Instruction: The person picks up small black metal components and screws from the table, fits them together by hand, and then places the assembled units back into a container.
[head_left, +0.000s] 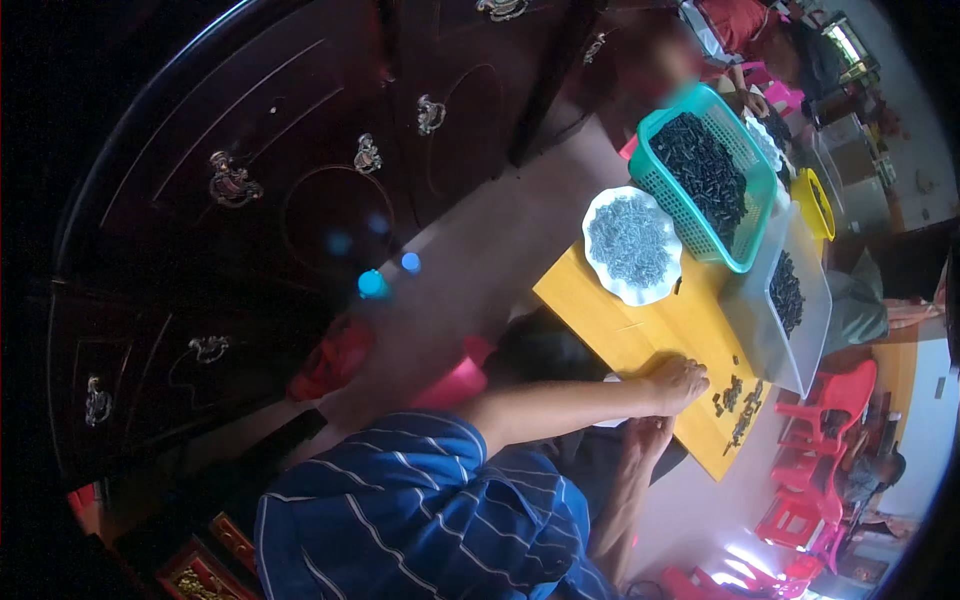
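Observation:
My left hand is closed at the near edge of the yellow wooden table, its fingers curled in. My right hand is just below it, also closed, and the two nearly touch. Whatever they hold is hidden or too small to make out. Small dark pieces lie loose on the tabletop beside my hands. A white scalloped bowl holds many small clear pieces. Behind it stands a green basket filled with small black pieces. A translucent bin contains more black pieces.
Dark wooden cabinets with metal handles line the left. Red plastic chairs stand at the right. Beyond the basket are a yellow basket and another person's hand. A pink container is on the floor near my arm.

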